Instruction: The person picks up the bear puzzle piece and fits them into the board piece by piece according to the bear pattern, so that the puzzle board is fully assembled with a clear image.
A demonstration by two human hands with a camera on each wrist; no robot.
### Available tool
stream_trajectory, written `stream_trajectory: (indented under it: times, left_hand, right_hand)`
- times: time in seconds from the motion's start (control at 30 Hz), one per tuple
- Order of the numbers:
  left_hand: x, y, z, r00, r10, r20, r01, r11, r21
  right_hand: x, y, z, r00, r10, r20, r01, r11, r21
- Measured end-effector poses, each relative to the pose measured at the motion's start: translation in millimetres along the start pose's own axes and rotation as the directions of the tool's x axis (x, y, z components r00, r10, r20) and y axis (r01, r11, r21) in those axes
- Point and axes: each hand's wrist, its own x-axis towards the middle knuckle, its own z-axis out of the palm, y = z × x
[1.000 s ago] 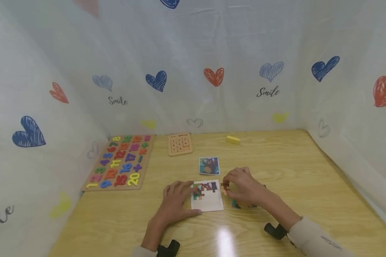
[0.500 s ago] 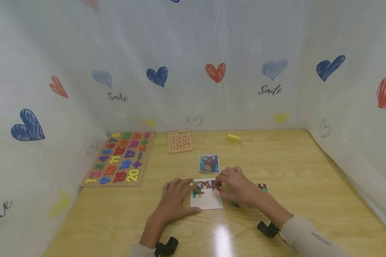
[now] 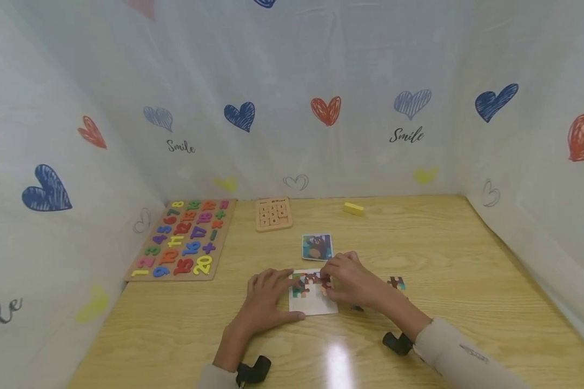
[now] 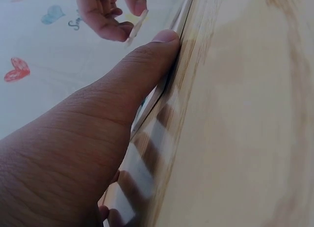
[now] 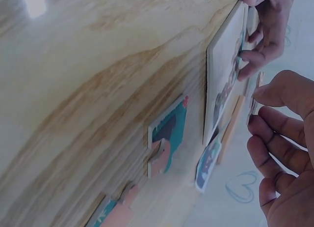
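My left hand (image 3: pixel 266 302) lies spread at the left side of a white puzzle board (image 3: pixel 318 307), thumb along its near left corner and fingers over its upper left. Set in the board's upper part are puzzle pieces showing a bear's face (image 3: pixel 311 278). Between thumb and fingertips my right hand (image 3: pixel 354 280) pinches a puzzle piece (image 5: pixel 255 97) over the board's right side. In the right wrist view that piece is seen edge-on, raised off the board. Loose puzzle pieces (image 5: pixel 170 126) lie on the table right of the board, partly hidden under my right forearm in the head view.
A bear picture card (image 3: pixel 317 247) lies just beyond the board. Farther back are a wooden number slide puzzle (image 3: pixel 273 214) and a yellow block (image 3: pixel 353 209). A board of coloured numbers (image 3: pixel 180 237) sits at the left. White curtains (image 3: pixel 292 151) enclose the table (image 3: pixel 443 259).
My right hand has carried its puzzle piece leftward from beside the board to over its right side. The left hand has stayed on the board. More of a loose piece now shows beyond the right forearm.
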Motion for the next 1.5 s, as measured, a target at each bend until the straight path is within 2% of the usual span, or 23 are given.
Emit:
stream_trajectory:
  times: [0.47, 0.8, 1.03, 1.5]
  left_hand:
    - [2.6, 0.8, 5.6, 1.0, 0.009, 0.003, -0.009, 1.0, -0.002]
    - [3.4, 3.5, 3.6, 1.0, -0.001, 0.011, 0.001, 1.0, -0.004]
    - [3.6, 2.7, 3.3, 1.0, 0.016, -0.011, -0.016, 1.0, -0.003]
    - [2.0, 2.5, -2.4, 1.0, 0.005, -0.008, -0.005, 1.0, -0.003]
  right_hand:
    - [5.8, -2, 11, 1.0, -0.006, 0.03, 0.007, 1.0, -0.027]
    - [11.9, -4, 15, 0.999, -0.002, 0.038, 0.003, 1.0, -0.018]
    - [14.8, -3, 20, 0.999, -0.016, 0.046, 0.017, 1.0, -0.02]
    - [20.9, -8, 21, 0.997, -0.024, 0.079, 0.029, 0.998, -0.062]
